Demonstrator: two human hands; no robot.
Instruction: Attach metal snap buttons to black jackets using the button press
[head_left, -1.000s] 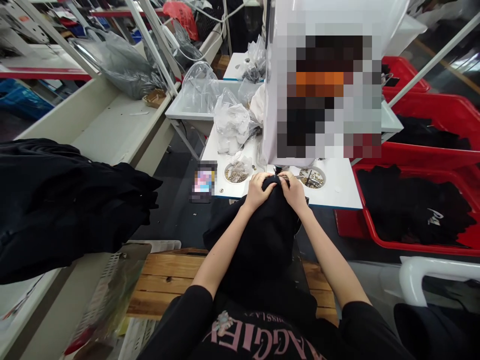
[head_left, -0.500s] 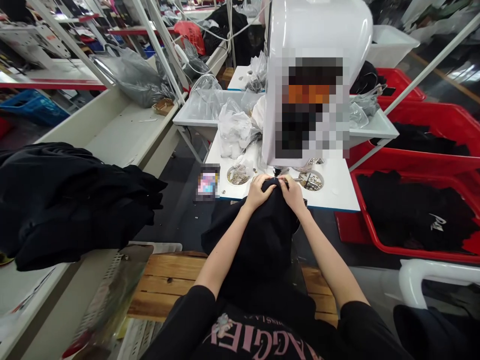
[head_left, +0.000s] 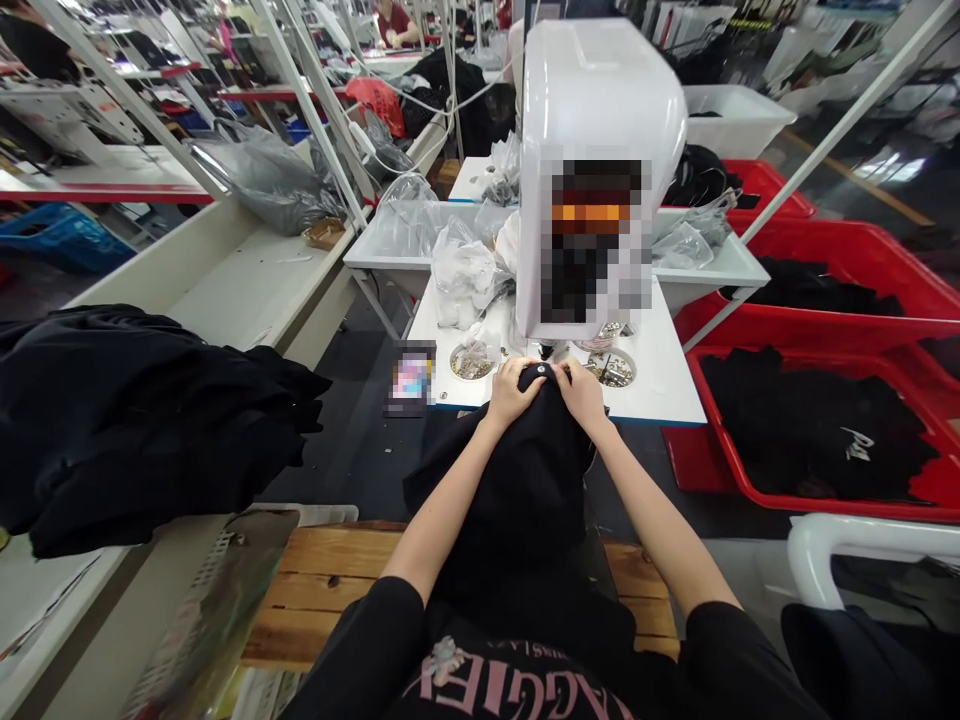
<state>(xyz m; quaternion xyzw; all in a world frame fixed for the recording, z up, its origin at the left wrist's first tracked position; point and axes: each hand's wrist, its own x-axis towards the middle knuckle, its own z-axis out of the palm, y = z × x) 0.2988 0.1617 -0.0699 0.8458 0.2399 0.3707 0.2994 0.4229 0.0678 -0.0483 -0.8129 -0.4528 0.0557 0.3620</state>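
A black garment (head_left: 525, 480) runs from my lap up to the front edge of a white machine table (head_left: 667, 385). My left hand (head_left: 511, 392) and my right hand (head_left: 579, 390) are both closed on the garment's top edge, pinching it close together just under the white press machine (head_left: 600, 120). A small round metal fitting shows on the cloth between my thumbs. Two round recessed cups of small metal parts, one (head_left: 472, 362) left of my hands and one (head_left: 611, 368) right, sit in the table.
A heap of black garments (head_left: 135, 420) lies on the bench at left. Red bins (head_left: 825, 440) with black clothes stand at right. Plastic bags (head_left: 465, 265) crowd the table's back. A phone (head_left: 411, 378) hangs at the table's left edge. A wooden stool (head_left: 330, 580) is below me.
The view has tilted up and shows more of the machine and the room. My hands stay pinched on the garment's edge at the same spot under the machine.
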